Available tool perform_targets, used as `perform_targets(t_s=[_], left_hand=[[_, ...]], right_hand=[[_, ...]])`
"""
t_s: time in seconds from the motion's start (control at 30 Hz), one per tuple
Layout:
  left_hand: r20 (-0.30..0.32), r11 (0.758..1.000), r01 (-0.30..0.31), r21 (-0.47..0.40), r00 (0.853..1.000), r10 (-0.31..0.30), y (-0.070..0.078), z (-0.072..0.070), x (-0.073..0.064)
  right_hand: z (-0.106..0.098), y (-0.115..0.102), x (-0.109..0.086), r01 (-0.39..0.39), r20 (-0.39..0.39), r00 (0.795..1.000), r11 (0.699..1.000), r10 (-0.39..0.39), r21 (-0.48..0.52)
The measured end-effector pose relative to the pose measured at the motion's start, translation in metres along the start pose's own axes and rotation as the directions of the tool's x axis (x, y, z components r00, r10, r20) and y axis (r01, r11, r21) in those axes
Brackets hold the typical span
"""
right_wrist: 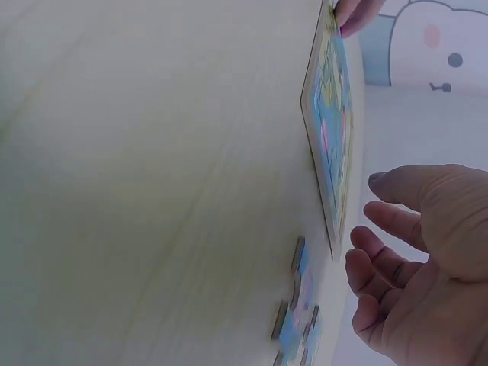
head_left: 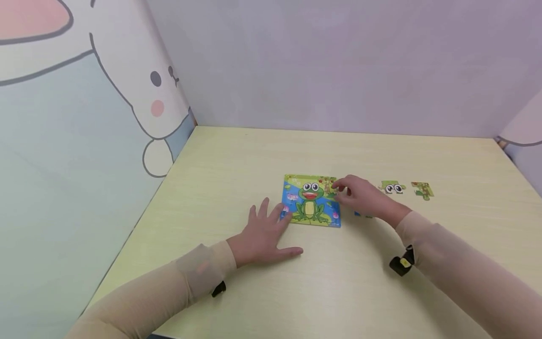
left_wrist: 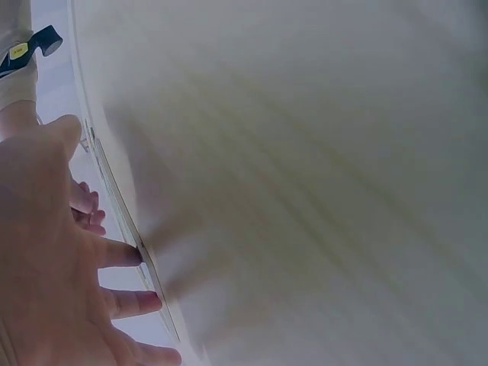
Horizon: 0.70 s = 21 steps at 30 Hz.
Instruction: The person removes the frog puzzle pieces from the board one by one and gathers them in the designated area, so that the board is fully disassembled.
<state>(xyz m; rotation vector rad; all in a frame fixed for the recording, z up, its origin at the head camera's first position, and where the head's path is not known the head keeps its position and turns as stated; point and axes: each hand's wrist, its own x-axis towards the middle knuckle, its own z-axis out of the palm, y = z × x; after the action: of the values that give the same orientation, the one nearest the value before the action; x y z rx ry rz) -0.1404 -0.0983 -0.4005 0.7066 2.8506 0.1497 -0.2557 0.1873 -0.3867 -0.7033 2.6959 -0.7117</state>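
Observation:
A frog jigsaw puzzle board lies flat on the table, showing a green frog on a blue and green background. My left hand is spread palm down beside it, fingertips at the board's left edge. My right hand hovers at the upper right edge, its fingers loosely bent. In the right wrist view the thumb and forefinger stand slightly apart, and I see nothing between them. Loose pieces lie to the right: one with frog eyes, one green and brown, and a blue one partly hidden under my right hand.
The pale wooden table reaches back to a plain light wall. At the left hangs a cloth panel with a cartoon print. Each wrist wears a dark camera strap.

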Motion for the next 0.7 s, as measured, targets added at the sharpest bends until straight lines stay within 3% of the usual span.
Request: perform_targets(t_s=[0.33,0.7], left_hand=[[0.031,1.000,0.005,0.024,1.000,-0.006,0.000,-0.001,0.000],[0.037,1.000,0.003,0.031,0.999,-0.004,0.002,-0.001,0.000]], right_hand=[[0.021,-0.025,0.024,0.069,0.042,0.997,0.986,-0.064,-0.151],[0.022,-0.036,0.038,0.012,0.104,0.995,0.984,0.007,-0.177]])
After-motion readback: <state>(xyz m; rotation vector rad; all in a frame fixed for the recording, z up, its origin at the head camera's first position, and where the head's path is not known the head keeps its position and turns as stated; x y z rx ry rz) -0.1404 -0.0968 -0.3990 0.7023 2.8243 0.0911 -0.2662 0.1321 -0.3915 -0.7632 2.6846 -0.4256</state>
